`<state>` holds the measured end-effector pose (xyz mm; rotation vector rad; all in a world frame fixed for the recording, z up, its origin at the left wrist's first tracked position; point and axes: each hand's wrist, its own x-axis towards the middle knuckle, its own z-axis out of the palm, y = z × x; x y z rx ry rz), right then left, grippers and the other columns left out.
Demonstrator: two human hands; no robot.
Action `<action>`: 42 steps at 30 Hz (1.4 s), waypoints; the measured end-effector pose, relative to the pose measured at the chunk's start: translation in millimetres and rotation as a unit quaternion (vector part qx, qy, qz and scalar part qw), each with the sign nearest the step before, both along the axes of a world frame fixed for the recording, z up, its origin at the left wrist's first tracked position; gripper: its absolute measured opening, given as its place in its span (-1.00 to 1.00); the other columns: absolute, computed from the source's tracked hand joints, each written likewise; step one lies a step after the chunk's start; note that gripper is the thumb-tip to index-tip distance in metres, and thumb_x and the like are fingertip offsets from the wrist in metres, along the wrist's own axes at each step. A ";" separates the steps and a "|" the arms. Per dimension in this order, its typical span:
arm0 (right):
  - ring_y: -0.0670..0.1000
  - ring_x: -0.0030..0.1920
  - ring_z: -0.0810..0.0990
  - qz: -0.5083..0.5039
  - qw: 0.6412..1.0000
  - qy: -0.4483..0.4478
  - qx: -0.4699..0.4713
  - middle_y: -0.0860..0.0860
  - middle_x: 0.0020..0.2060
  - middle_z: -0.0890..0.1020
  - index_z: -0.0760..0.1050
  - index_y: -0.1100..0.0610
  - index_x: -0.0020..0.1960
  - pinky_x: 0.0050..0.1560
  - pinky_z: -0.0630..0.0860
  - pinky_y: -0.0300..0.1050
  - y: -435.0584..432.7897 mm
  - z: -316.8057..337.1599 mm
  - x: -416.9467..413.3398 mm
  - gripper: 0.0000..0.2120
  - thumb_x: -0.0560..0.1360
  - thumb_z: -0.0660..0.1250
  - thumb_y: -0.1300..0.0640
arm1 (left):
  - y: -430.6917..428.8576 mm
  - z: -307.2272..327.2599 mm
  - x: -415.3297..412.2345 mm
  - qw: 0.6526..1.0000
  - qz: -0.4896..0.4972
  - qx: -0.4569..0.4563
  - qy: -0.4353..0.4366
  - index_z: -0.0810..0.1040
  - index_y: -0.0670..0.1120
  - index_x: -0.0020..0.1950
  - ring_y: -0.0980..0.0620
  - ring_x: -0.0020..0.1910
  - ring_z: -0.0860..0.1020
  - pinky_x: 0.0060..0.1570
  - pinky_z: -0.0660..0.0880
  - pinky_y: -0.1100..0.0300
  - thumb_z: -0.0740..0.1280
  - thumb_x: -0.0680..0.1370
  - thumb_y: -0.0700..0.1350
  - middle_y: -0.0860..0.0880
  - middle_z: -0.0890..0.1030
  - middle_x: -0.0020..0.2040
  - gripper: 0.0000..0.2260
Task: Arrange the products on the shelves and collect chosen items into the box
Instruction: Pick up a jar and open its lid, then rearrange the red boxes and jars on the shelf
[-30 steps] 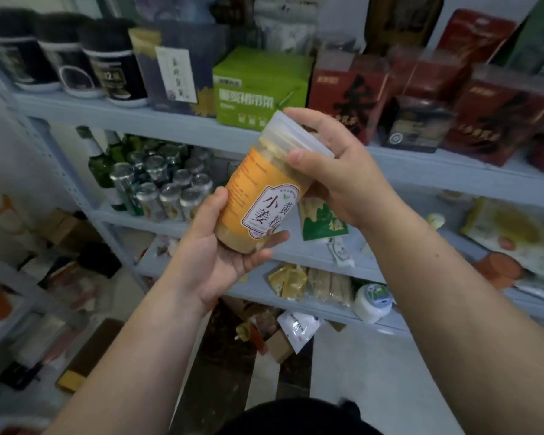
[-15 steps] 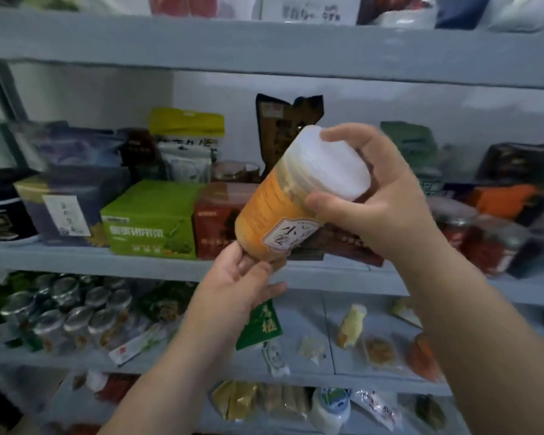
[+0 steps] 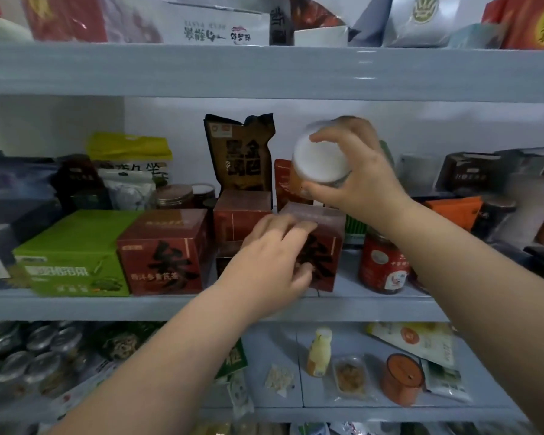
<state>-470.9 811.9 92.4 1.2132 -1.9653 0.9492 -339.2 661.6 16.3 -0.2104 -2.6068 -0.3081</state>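
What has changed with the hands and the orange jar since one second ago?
The left hand let go of the jar and moved to a red box on the shelf, now touching it. The right hand carried the jar up over that box. Unchanged: the right hand grips the jar's lid end; the green box stands in place.
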 end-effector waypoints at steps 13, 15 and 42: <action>0.03 0.09 0.43 -0.065 0.973 -0.168 0.145 0.06 0.22 0.35 0.40 -0.03 0.37 -0.06 0.39 -0.20 -63.5 11.4 -95.1 -0.42 0.42 0.53 -0.01 | 15.6 -7.4 -56.8 0.991 0.089 -0.077 -0.070 0.19 0.21 0.57 -0.09 0.35 0.15 0.33 0.24 -0.06 0.16 0.65 0.11 0.10 0.24 0.43 -0.53; 0.08 0.06 0.48 -0.076 0.959 -0.199 0.190 0.05 0.17 0.33 0.40 -0.05 0.35 -0.23 0.37 -0.18 -68.2 4.1 -104.4 -0.46 0.44 0.51 -0.01 | 15.4 -6.1 -58.6 0.991 0.086 -0.063 -0.075 0.20 0.21 0.57 -0.08 0.36 0.14 0.36 0.26 -0.06 0.18 0.64 0.10 0.10 0.24 0.43 -0.52; 0.09 0.36 0.45 -0.219 0.958 -0.128 0.132 0.07 0.36 0.51 0.49 0.03 0.41 0.32 0.37 -0.07 83.3 -45.0 -10.0 -0.58 0.58 0.30 -0.06 | -1.2 -1.2 -54.7 0.995 0.010 -0.035 -0.090 0.26 0.11 0.52 -0.12 0.40 0.14 0.35 0.30 -0.06 0.25 0.60 0.04 0.02 0.27 0.45 -0.52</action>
